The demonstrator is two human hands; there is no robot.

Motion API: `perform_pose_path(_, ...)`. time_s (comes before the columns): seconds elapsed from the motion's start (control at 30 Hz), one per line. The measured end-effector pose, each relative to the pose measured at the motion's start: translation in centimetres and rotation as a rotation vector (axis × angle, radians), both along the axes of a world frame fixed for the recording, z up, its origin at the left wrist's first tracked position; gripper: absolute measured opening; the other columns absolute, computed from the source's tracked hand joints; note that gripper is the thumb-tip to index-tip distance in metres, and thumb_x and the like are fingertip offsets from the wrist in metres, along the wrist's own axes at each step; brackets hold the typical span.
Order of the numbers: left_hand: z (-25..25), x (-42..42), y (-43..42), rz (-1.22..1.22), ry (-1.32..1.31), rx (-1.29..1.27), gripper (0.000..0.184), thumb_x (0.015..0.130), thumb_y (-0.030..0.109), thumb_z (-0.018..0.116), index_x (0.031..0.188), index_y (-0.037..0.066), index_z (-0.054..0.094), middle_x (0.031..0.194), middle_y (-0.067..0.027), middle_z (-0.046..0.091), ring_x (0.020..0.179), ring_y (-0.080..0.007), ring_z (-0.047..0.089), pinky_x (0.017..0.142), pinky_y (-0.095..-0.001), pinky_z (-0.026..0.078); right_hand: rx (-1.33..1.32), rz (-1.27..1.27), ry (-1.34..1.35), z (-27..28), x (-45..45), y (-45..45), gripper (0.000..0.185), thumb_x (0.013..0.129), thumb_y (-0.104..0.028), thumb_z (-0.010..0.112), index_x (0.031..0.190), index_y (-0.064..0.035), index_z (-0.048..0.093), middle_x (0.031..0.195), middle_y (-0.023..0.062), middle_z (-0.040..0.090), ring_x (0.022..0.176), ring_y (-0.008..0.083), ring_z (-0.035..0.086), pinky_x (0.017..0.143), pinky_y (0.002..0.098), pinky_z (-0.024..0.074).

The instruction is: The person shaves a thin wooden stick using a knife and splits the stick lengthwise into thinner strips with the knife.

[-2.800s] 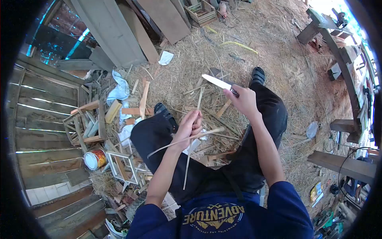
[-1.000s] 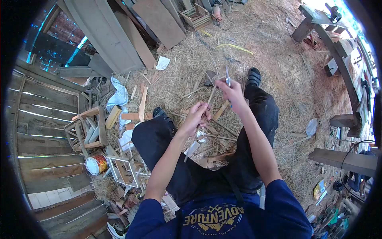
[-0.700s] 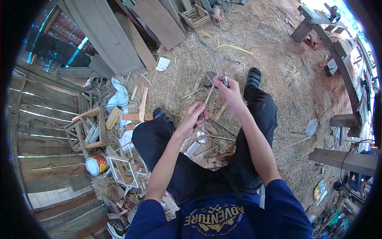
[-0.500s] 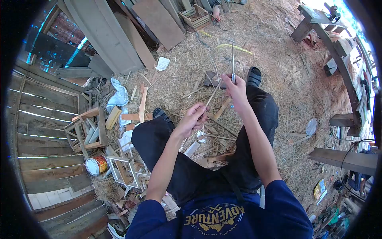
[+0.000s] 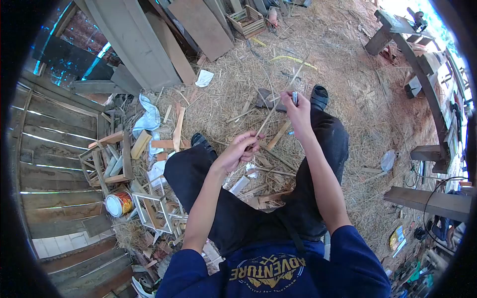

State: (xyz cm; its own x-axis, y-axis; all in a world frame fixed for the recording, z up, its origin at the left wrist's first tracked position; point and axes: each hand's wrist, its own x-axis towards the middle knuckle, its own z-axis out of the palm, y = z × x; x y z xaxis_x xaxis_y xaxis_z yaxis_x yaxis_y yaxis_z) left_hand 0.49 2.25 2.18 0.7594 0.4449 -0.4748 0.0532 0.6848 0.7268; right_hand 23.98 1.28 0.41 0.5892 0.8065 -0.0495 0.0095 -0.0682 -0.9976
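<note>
My left hand (image 5: 240,152) is closed around the lower end of a thin wooden stick (image 5: 268,118), which slants up and to the right. My right hand (image 5: 299,113) grips a knife by its silvery handle (image 5: 294,98), up against the upper part of the stick. The blade is hard to make out; a pale, blurred strip above the hand may be blade or stick. Both hands are held out in front, over the ground between my knees. Below them a dark flat block (image 5: 268,98) lies on the straw-covered ground.
Wood scraps and a white wooden frame (image 5: 155,213) lie at left near a paint can (image 5: 119,204). Boards (image 5: 201,30) lean at the back beside a wooden crate (image 5: 245,22). A wooden bench structure (image 5: 417,64) stands at right, with a beam (image 5: 427,202) below it.
The knife has turned in my right hand, so its blade no longer stands out upright. The stick now shows extending above the right hand. My left hand has barely moved.
</note>
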Motion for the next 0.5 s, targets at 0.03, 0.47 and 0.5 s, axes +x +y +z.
perform_pose_path(0.03, 0.2, 0.0, 0.0, 0.010, 0.001, -0.023, 0.031, 0.104, 0.016, 0.046, 0.131, 0.001, 0.052, 0.078, 0.0027, 0.047, 0.051, -0.0017, 0.029, 0.045, -0.0191, 0.022, 0.012, 0.016, -0.019, -0.3, -0.2, 0.0, 0.030, 0.096, -0.028, 0.071, 0.090, 0.0011, 0.070, 0.067, -0.0071, 0.044, 0.064, 0.0048, 0.036, 0.056, 0.0280, 0.0295)
perform_pose_path(0.47, 0.7, -0.3, 0.6, 0.037, -0.008, 0.004, 0.036, 0.105, 0.015, 0.045, 0.137, 0.000, 0.051, 0.077, 0.0043, 0.044, 0.053, -0.0017, 0.029, 0.046, -0.0196, 0.022, 0.130, -0.072, -0.228, -0.1, -0.1, 0.2, 0.034, 0.097, -0.029, 0.070, 0.108, 0.0034, 0.070, 0.068, -0.0042, 0.053, 0.063, 0.0049, 0.044, 0.056, 0.0271, 0.0376)
perform_pose_path(0.5, 0.8, -0.1, 0.5, 0.065, -0.013, 0.009, 0.035, 0.106, 0.016, 0.046, 0.137, 0.001, 0.052, 0.077, 0.0046, 0.044, 0.053, -0.0017, 0.029, 0.046, -0.0197, 0.023, 0.085, -0.076, -0.266, 0.5, -0.5, 0.2, 0.036, 0.097, -0.031, 0.070, 0.108, 0.0029, 0.070, 0.067, -0.0018, 0.055, 0.062, 0.0068, 0.047, 0.056, 0.0285, 0.0391)
